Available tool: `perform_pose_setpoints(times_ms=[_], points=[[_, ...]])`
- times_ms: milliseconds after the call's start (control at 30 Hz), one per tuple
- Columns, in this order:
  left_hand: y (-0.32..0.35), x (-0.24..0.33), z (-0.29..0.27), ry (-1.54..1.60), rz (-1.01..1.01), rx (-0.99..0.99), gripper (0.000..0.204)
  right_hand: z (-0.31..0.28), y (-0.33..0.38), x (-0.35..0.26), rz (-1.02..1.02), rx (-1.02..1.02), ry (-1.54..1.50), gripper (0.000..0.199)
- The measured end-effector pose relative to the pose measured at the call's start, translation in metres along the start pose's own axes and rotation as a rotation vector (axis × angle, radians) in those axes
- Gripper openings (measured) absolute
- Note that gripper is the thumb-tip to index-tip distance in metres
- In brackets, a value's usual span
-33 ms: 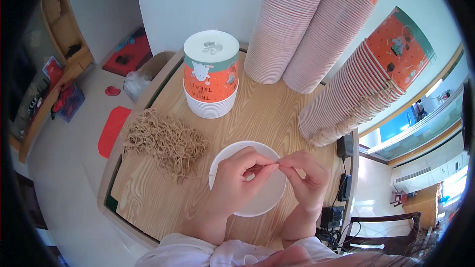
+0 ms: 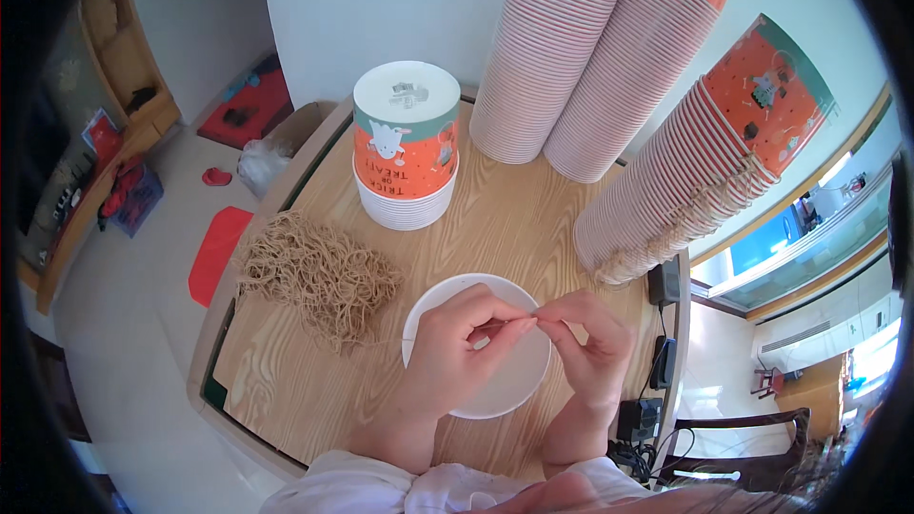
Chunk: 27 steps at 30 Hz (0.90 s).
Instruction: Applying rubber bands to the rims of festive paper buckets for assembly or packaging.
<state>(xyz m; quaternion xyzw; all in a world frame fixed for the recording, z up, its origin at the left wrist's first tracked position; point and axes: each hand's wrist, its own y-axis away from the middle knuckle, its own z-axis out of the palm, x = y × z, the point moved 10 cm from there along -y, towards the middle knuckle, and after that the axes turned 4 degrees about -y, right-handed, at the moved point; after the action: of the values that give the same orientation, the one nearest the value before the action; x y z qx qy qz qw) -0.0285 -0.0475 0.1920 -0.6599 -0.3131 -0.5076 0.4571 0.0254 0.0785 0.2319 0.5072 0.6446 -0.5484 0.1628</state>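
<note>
- Twine strand (image 2: 383,340), thin and tan, crosses from the left into my view of the work and runs through the fingers of the left hand (image 2: 455,347).
- Left thumb and forefinger close in a pinch on it; the right hand (image 2: 595,338) pinches just as tightly at the same spot, fingertips touching, the strand's end too small for me to make out.
- Both hands hang above a white bowl (image 2: 509,383), open side up on the wood-grain surface (image 2: 295,395).
- Left of the bowl, I see a loose tan pile (image 2: 319,276) of twine.
- Behind it stands an upside-down cup stack (image 2: 405,157), orange and green.
- Taller cup columns (image 2: 552,48) rise at the back; another column (image 2: 657,181), at right, carries tan strands down its side.
- Black adapters (image 2: 640,417) line the right edge.
</note>
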Motion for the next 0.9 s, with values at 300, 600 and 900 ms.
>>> perform_pose_setpoints(times_ms=[300,600,900], points=[[0.001,0.012,-0.007,-0.097,0.099,0.085,0.01,0.006,0.0,0.01,0.069,-0.047,0.049,0.005],[-0.001,0.018,-0.009,-0.145,0.155,0.065,0.009,0.016,-0.004,0.032,0.178,-0.194,0.172,0.01],[0.002,0.003,-0.035,-0.246,0.009,0.238,0.009,0.021,0.005,0.068,0.33,-0.263,0.377,0.024]])
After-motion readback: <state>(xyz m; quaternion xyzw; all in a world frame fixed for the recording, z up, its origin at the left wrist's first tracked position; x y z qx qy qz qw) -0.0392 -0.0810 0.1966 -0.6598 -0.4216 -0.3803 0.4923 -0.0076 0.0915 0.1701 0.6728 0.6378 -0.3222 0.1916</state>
